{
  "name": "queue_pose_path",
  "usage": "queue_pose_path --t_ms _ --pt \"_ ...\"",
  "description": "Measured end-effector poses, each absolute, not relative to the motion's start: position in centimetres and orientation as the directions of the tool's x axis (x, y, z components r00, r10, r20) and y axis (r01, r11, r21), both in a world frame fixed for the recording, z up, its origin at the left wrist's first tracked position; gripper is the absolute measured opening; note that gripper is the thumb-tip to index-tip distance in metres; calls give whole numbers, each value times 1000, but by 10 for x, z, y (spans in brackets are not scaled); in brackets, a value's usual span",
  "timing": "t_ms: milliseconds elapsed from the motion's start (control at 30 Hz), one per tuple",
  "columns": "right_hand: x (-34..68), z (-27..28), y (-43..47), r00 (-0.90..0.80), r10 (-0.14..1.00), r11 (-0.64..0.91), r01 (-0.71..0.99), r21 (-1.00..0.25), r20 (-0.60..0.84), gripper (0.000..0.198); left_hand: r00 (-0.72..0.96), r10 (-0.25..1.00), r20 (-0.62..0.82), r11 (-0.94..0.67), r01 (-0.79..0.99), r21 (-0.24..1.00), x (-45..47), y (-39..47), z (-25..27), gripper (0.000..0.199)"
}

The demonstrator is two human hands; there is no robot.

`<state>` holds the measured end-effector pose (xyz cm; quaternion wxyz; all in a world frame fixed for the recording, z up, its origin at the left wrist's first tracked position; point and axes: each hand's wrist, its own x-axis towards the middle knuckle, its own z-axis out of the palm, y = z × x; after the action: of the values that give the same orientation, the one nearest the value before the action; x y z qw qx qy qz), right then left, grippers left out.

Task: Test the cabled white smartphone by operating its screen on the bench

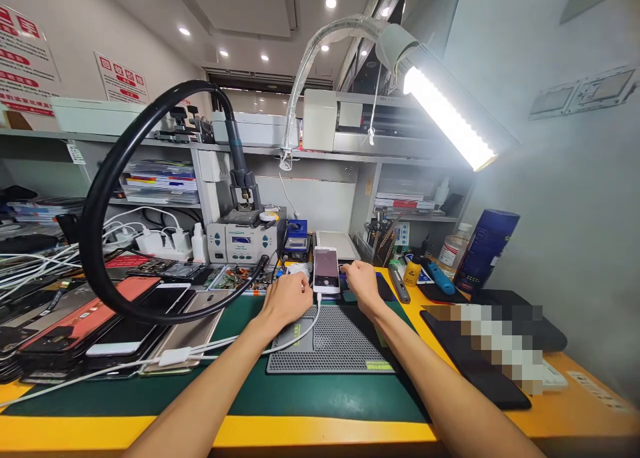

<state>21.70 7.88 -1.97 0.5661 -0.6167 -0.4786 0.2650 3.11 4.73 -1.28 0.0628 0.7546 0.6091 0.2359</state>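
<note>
On your far left, phones (130, 338) lie piled at the edge of a green mat (320, 398), with a looped black hose (90, 245) arching over them. Next comes a grey control unit (241, 241) with a small display, and small parts (233, 278) sit in front of it. Your left hand (290, 297) is just beside the left edge of the white phone (327, 268), fingers curled inward; you cannot tell here whether they pinch anything. That phone sits between your two hands, at the far edge of a grey perforated mat (345, 338), its screen lit. A white cable (314, 325) runs from its lower end towards your left. Your right hand (363, 285) is near the phone's right edge, fingers bent; whether the tips grip something is hidden. Farther right stand a yellow bottle (412, 273) and a dark blue cylinder (489, 251).
</note>
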Motion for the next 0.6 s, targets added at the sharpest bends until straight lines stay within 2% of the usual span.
queue_pose_path --t_ms 267,467,600 --pt "220 -20 83 435 899 39 50 -998 57 26 153 946 287 -262 881 394 30 45 -11 17" --pt "216 -20 81 406 913 37 -1 -999 33 27 186 929 319 -309 864 397 30 46 -13 17" --pt "214 -22 80 385 922 35 -2 -999 31 32 218 894 391 -376 838 394 31 49 -18 19"
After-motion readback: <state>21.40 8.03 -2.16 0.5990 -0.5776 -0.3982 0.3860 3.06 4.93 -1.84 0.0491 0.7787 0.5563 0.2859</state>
